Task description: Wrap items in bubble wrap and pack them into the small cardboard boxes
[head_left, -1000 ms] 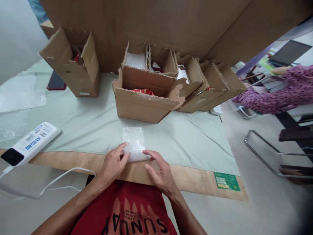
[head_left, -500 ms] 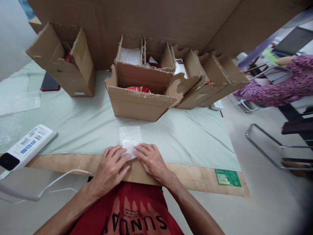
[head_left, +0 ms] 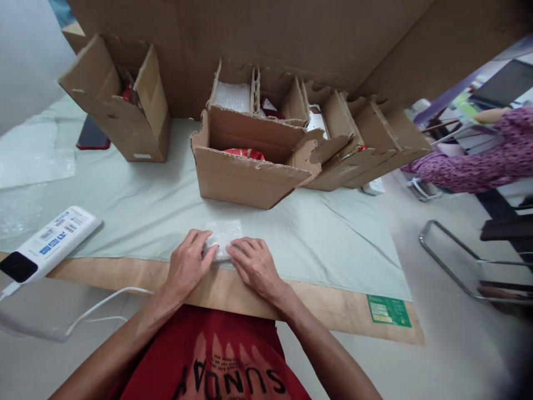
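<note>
A small piece of clear bubble wrap (head_left: 226, 229) lies on the pale green cloth, close to the table's front edge. Its near part looks folded over onto itself. My left hand (head_left: 189, 260) grips its left side, the thumb stretched along the near edge and the fingers curled at the far side. At the right near corner, the fingers of my right hand (head_left: 255, 262) are bent together and press on the wrap. Whether anything lies inside the fold I cannot tell.
An open cardboard box (head_left: 245, 178) holding something red stands just beyond the wrap, with several more boxes behind. Another tall box (head_left: 141, 122) and a phone (head_left: 92, 133) are at left. A white power bank (head_left: 52, 241) with a cable lies front left. A person's patterned sleeve (head_left: 470, 158) shows at right.
The near end of the bubble wrap has been folded away from me, so the piece looks shorter. Both hands have moved slightly forward with it. The view has shifted a little.
</note>
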{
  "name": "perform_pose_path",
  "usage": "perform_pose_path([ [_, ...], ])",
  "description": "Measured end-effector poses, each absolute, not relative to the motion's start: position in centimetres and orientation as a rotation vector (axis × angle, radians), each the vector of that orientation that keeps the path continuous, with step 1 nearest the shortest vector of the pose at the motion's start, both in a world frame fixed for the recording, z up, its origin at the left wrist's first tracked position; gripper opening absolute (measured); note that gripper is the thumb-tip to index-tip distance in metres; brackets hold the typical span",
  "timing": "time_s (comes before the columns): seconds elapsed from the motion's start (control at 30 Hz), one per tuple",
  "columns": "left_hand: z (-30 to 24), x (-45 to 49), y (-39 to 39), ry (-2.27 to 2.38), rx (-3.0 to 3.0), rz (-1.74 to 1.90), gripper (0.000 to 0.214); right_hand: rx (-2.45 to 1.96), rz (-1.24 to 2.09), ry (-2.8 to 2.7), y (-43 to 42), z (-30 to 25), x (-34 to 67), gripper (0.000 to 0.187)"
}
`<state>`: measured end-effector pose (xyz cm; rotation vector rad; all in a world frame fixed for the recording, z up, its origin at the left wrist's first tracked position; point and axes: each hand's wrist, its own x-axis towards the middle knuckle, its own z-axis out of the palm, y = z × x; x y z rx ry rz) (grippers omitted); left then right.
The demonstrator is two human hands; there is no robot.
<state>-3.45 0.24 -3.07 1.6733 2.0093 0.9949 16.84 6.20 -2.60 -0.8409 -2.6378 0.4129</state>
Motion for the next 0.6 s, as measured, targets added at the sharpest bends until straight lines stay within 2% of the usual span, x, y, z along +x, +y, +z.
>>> perform_pose_path([
  [0.1,-2.4,-3.5,-1.1,1.96,1.287,1.179,0.037,-1.027,0.635,-2.43,6.9,-2.8,16.4,0.028],
  [0.23,-1.8,-2.5,-2.2,1.567,0.869,1.183,0.054,-1.201,1.019,-2.036,6.1,-2.1,16.0,0.026],
  [0.33,-1.7,-1.3,-1.8,1.309,0.817,1.165,0.054,-1.18,1.296,-1.921,4.8,-1.5,15.9,0.024],
  [0.43,-1.3,-1.0,-1.1,1.335,0.871,1.158,0.047,-1.167,1.205,-1.96,4.5,-0.9,16.7,0.022],
  [0.5,-0.7,-1.1,-0.7,1.405,1.025,1.082,0.038,-1.158,1.108,-1.979,5.0,-0.2,17.8,0.038],
  [0.6,0.0,-1.1,-0.5,1.421,1.37,0.934,0.027,-1.063,1.28,-2.009,6.4,1.3,19.2,0.08],
])
